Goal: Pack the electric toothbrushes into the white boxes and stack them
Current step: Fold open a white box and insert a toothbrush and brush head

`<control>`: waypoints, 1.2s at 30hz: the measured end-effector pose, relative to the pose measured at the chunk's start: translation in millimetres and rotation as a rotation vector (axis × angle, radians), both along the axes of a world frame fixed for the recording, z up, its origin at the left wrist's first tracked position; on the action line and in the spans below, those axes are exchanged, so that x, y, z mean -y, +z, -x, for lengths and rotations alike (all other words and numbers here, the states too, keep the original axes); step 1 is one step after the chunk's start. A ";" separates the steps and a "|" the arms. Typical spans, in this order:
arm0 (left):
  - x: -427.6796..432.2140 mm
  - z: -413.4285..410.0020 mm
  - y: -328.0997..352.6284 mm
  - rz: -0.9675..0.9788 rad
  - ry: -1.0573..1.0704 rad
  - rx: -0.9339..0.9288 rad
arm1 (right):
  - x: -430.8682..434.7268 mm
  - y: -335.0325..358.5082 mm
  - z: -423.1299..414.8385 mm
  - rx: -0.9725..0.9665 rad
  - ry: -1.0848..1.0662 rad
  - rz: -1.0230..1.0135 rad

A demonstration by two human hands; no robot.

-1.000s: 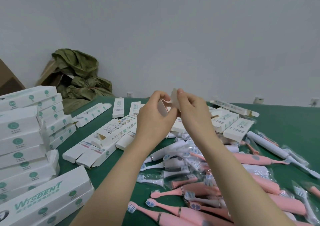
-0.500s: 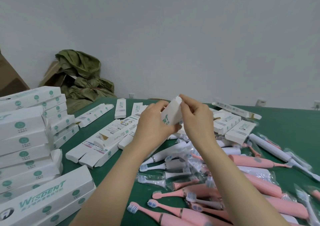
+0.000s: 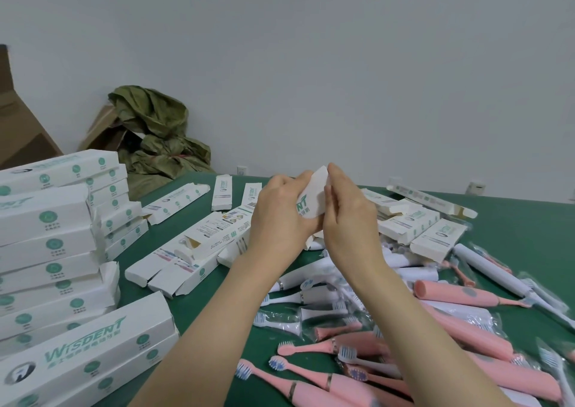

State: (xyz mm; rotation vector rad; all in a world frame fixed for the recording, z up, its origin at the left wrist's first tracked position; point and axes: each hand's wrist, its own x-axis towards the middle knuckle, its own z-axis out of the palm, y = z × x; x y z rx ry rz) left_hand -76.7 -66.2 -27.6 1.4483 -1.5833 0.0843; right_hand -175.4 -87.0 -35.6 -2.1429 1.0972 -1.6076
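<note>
Both hands hold one white box [image 3: 312, 196] with green print up above the green table [image 3: 529, 229]. My left hand [image 3: 280, 216] grips its left side and lower end. My right hand [image 3: 348, 216] pinches its upper end with thumb and fingertips. Much of the box is hidden behind my palms. Pink toothbrushes [image 3: 460, 338] and white toothbrushes [image 3: 491, 272], some in clear wrap, lie heaped at the lower right. Packed white boxes [image 3: 46, 251] are stacked at the left.
Loose flat and open white boxes [image 3: 193, 244] are strewn across the middle and far side [image 3: 420, 226] of the table. A cardboard carton with crumpled green sacking [image 3: 155, 132] stands against the wall at the back left. Brown cardboard [image 3: 18, 132] leans at the far left.
The box's end flaps were open between my fingers a second ago; now the end looks closed, and the box has tilted with its printed face toward me. Both hands stayed in place.
</note>
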 end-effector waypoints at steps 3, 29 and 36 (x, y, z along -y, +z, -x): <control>-3.3 3.8 4.0 0.005 0.023 0.036 | -0.6 3.5 2.8 0.072 -0.012 0.000; -141.9 -118.9 -14.0 -0.972 0.535 0.544 | 7.8 -45.9 -10.3 -0.629 0.048 -0.411; -140.2 -109.7 -36.4 -0.727 0.530 0.538 | 7.4 -43.3 -10.5 -0.633 0.064 -0.403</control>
